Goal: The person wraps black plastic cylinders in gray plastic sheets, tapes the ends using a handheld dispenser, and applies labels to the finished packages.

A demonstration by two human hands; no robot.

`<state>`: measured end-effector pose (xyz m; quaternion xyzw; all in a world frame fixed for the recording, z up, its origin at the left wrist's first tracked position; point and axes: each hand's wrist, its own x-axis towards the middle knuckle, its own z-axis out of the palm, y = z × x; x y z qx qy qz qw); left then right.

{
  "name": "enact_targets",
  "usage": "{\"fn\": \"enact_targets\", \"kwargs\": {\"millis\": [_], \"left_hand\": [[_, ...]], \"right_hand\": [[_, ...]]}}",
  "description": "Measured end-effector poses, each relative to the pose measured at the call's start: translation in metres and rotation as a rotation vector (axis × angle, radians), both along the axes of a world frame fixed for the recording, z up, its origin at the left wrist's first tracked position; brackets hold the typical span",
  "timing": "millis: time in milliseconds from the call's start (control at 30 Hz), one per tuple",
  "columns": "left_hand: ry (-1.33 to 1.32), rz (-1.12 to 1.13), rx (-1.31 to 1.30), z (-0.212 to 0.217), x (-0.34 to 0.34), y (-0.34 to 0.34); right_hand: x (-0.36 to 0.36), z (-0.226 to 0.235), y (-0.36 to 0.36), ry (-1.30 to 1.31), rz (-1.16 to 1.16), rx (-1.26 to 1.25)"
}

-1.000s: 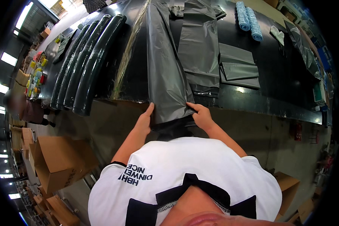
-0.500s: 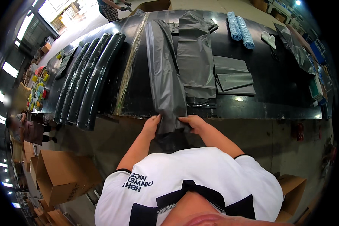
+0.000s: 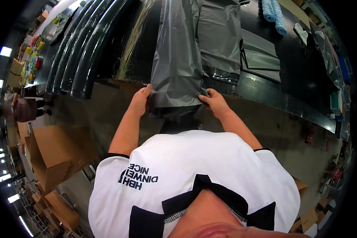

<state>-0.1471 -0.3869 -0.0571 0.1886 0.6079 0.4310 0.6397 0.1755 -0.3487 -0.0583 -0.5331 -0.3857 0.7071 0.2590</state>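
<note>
A long grey plastic bag (image 3: 176, 67) lies across the black table, its near end hanging over the front edge towards my body. My left hand (image 3: 141, 99) pinches the bag's left side near that end, thumb on top and the other fingers partly hidden. On the opposite side, my right hand (image 3: 215, 102) grips the bag's edge between thumb and fingers. Between my hands the film is spread wide and fairly flat, with a darker band at its end. Just right of it lies another grey plastic bag (image 3: 219, 37), with folded grey bags (image 3: 261, 59) beyond.
Several dark wrapped rolls (image 3: 92, 49) and a strip of yellowish clear film (image 3: 135, 39) lie left on the table (image 3: 287, 93). Two light-blue rolls (image 3: 274, 16) and a white glove (image 3: 300, 33) are far right. An open cardboard box (image 3: 59, 150) stands lower left; a person (image 3: 25, 109) is beyond.
My hands have moved apart, and the bag's near end is now spread wider and flatter. The view has shifted, so the table sits higher in the picture.
</note>
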Motion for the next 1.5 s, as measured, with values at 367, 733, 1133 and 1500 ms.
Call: {"fn": "enact_targets", "kwargs": {"millis": [367,733,1133,1500], "left_hand": [[0.154,-0.223,0.006,0.018,-0.009,-0.066],[0.08,-0.383,0.169,0.025,0.0,-0.086],[1.407,-0.464,0.901,0.071,-0.001,-0.039],[1.287,-1.126,1.675,0.053,-0.028,0.02]], "right_hand": [[-0.006,0.102,-0.016,-0.615,0.436,1.41],[-0.134,0.055,-0.026,-0.319,0.813,1.024],[-0.134,0.053,-0.06,-0.368,0.571,1.083],[0.011,0.014,-0.149,-0.348,0.604,0.782]]}}
